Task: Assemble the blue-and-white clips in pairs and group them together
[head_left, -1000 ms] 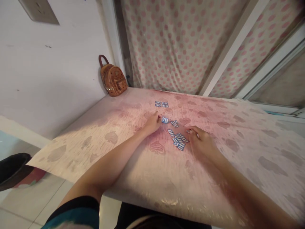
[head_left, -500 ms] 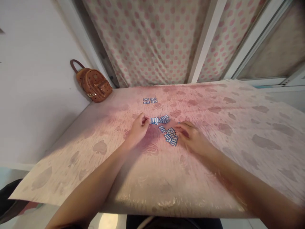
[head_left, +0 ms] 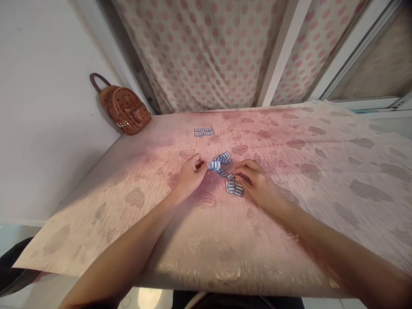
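Observation:
Near the middle of the table, my left hand pinches a small flat blue-and-white striped piece between thumb and fingertips. Behind it, more striped pieces of the same kind lie overlapping. My right hand has its thumb and forefinger closed on the edge of another striped piece. Below those fingertips lies a loose pile of striped pieces, partly covered by the right hand. What is printed on the pieces is too small to read.
Farther back, several striped pieces lie in two short rows. A brown backpack leans against the wall at the table's left corner. The table has a patterned, glossy cover. A dotted curtain hangs behind it.
My left hand has moved slightly right with its piece, now over the neighbouring pieces. My right fingers have closed on a piece at the pile, and the pile's pieces have shifted.

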Tool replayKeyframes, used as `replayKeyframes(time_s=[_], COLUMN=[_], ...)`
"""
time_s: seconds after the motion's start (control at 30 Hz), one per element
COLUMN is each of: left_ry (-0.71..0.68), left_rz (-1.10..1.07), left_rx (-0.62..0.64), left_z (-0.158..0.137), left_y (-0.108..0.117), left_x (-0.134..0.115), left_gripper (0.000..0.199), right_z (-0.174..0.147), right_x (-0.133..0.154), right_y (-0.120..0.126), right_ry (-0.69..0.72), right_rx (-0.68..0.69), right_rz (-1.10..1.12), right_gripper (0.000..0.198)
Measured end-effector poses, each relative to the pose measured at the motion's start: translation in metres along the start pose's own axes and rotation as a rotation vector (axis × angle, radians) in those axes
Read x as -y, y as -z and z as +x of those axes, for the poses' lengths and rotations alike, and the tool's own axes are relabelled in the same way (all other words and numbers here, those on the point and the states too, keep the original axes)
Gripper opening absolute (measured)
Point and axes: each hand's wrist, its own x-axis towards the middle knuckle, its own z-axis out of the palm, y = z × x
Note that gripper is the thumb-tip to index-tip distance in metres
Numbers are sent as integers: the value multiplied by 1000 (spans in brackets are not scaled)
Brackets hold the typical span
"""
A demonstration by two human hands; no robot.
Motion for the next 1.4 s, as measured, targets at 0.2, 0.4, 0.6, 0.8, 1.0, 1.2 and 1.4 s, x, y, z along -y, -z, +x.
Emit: replayKeyframes(time_s=[0.2, 0.4, 0.6, 0.8, 1.0, 1.2, 1.4], left_ry=[-3, -41, -62, 44, 145, 156, 150], left_rz=[-5, -50, -148, -307, -372, -376, -383], left_rx=[40, 15, -30, -11, 47, 70, 85], left_z=[-3, -8, -9, -13, -19, -22, -23], left_y=[-7, -11, -13, -16, -21, -23, -23], left_x=[-1, -6, -10, -14, -17, -18, -19], left_gripper=[11, 9, 10, 12, 14, 16, 15], right_z=[-1, 5, 20, 19, 6, 3, 0], right_x=[12, 22, 40, 46, 42, 38, 37], right_y=[11, 11, 12, 0, -5, -3, -4], right_ry=[-313, -486, -445, -387, -407, -428, -435], right_rx=[-102, -103, 34, -11, -29, -8, 13], right_rz=[203, 558, 578, 440, 379, 344, 335], right_gripper=[15, 18, 27, 30, 31, 31, 33])
